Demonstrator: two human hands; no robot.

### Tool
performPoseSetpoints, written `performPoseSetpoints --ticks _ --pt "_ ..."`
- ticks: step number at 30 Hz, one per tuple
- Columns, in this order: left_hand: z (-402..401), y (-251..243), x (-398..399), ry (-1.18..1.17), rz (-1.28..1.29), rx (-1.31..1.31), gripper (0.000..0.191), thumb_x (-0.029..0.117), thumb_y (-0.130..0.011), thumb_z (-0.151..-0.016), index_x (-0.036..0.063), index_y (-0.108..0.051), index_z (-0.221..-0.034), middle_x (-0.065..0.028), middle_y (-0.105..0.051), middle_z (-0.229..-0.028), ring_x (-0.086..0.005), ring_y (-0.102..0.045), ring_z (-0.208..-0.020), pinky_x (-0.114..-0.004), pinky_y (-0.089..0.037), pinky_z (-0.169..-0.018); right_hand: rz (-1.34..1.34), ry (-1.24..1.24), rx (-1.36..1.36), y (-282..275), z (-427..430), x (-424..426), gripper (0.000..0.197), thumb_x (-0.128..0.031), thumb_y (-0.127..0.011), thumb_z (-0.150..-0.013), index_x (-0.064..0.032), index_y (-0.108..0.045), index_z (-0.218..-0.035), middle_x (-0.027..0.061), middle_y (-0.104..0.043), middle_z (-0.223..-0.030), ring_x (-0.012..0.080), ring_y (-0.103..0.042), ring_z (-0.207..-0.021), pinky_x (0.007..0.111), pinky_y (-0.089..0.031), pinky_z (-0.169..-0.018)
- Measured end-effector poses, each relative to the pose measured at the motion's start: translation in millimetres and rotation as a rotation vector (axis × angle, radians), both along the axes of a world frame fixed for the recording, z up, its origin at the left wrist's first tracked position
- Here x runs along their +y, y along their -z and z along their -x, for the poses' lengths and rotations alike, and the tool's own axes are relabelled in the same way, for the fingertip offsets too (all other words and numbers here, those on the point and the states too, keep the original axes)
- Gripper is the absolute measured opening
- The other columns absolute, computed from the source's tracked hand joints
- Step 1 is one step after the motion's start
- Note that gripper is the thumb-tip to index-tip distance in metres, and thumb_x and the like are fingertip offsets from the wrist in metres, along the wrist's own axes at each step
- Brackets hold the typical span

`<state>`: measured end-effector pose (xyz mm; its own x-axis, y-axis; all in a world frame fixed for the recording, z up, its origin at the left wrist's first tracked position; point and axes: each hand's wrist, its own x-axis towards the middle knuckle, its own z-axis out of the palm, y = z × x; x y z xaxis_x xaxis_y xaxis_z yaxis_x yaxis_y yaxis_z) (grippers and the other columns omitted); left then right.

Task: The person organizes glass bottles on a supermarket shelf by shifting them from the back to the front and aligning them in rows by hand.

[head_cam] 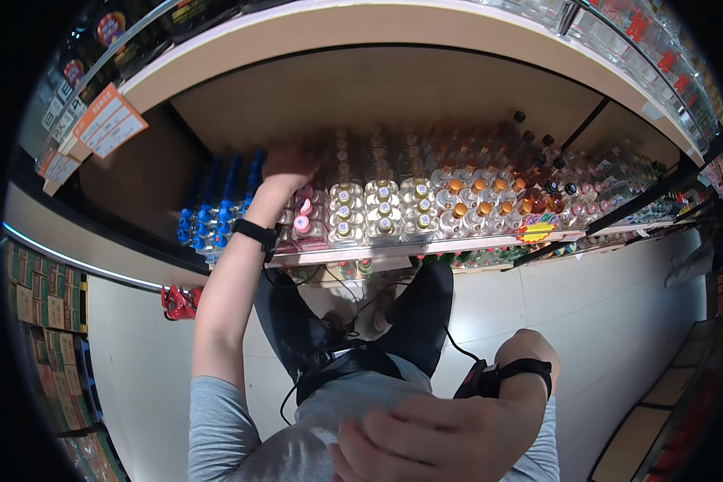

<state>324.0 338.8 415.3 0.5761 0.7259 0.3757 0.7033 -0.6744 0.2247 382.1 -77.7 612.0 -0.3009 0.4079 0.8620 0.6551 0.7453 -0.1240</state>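
My left hand [290, 164] reaches into the shelf over the bottles, between blue-capped bottles [202, 228] and pink-capped bottles [302, 224]; its fingers are blurred in shadow, so its hold is hidden. My right hand [422, 431] is raised close to the camera in front of my grey shirt, with its fingers slightly bent and blurred. To the right of the pink caps stand rows of clear bottles with yellowish caps [344, 229], then clear bottles with orange caps [460, 210] and amber bottles with black caps [552, 202]. Both wrists wear black straps.
An upper shelf [361, 21] with a metal rail crosses above the bottles. Orange-and-white tags [109, 122] hang at its left. A lower shelf holds green bottles [366, 267]. Red fire extinguishers [181, 302] stand on the floor at left, near stacked cartons [42, 283]. Cables hang by my legs.
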Motion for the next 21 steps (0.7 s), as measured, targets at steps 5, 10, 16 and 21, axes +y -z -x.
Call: performPoseSetpoints --ticks 5,10,16,21 --pt "33.8 -41.8 -66.6 0.071 0.169 -0.279 0.037 0.032 -0.075 -0.087 0.0048 -0.072 -0.113 -0.0181 -0.071 -0.115 -0.0355 -0.07 -0.1 -0.042 -0.056 -0.087 0.18 -0.197 0.07 -0.5 20.2 -9.2 0.013 -0.013 -0.072 -0.078 -0.0019 -0.066 -0.08 0.0086 -0.064 -0.093 0.0241 -0.061 -0.081 0.032 -0.05 -0.068" --pt "102.9 -64.4 -150.5 0.139 0.098 -0.557 0.017 0.011 -0.075 -0.092 0.0015 -0.071 -0.105 -0.0081 -0.071 -0.099 -0.0166 -0.066 -0.085 -0.028 -0.049 -0.074 0.706 -0.294 0.084 -23.6 28.8 -14.4 0.017 -0.015 -0.072 -0.075 -0.0047 -0.059 -0.07 0.0058 -0.057 -0.082 0.0232 -0.057 -0.077 0.033 -0.046 -0.063" --pt "166.0 0.3 -201.1 0.004 0.373 -0.567 0.016 0.01 -0.075 -0.09 0.0004 -0.072 -0.102 -0.0064 -0.071 -0.093 -0.0122 -0.064 -0.078 -0.026 -0.05 -0.068 0.007 -0.148 0.108 9.4 43.9 -18.4 0.019 -0.016 -0.078 -0.078 -0.0004 -0.068 -0.078 0.0116 -0.068 -0.095 0.0242 -0.066 -0.086 0.032 -0.052 -0.065" --pt "222.2 94.6 -225.9 -0.046 0.687 -0.57 0.024 0.012 -0.076 -0.091 -0.0016 -0.07 -0.11 -0.0058 -0.069 -0.092 -0.0116 -0.063 -0.076 -0.027 -0.052 -0.07 0.356 -0.322 -0.08 36.5 28.2 -24.1 0.022 -0.024 -0.075 -0.086 -0.0038 -0.072 -0.092 0.0107 -0.068 -0.101 0.0247 -0.068 -0.089 0.033 -0.055 -0.068"
